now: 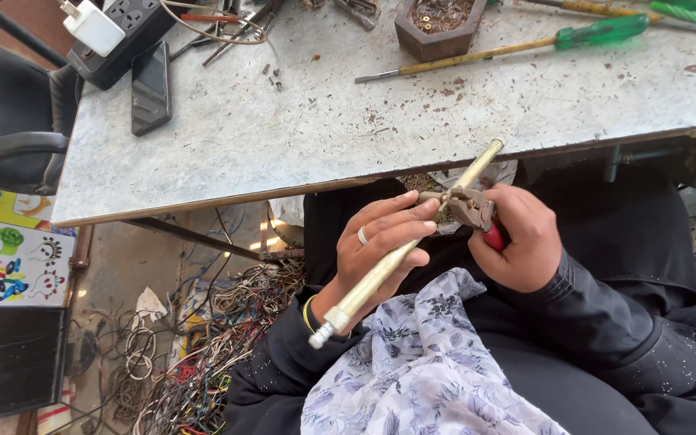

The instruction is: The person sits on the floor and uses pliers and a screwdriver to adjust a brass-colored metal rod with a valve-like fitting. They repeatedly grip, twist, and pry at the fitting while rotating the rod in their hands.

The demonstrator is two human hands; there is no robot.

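1. At the far left a black chair [10, 121] stands beside the grey worktable [300, 137], and below it lies a colourful printed sheet [6, 250].
2. On the table's left end rest a black power strip [122, 36] with a white charger [93, 26] plugged in, and a dark phone [151, 87] just beside it.
3. Under the table, a tangle of wires [195, 362] covers the floor.
4. The left hand [380, 250], with a ring on one finger, has its fingers curled round a long brass-coloured rod [388, 270]; the rod runs slantwise from lap level up to the table edge.
5. A floral cloth [420, 370] lies on the lap below the rod.
6. The right hand [521, 238] is closed on red-handled pliers [473, 211], whose head meets the rod near the left fingertips.
7. Farther back on the table sit a small wooden box [438, 24] of small parts and green-handled screwdrivers [598, 32].
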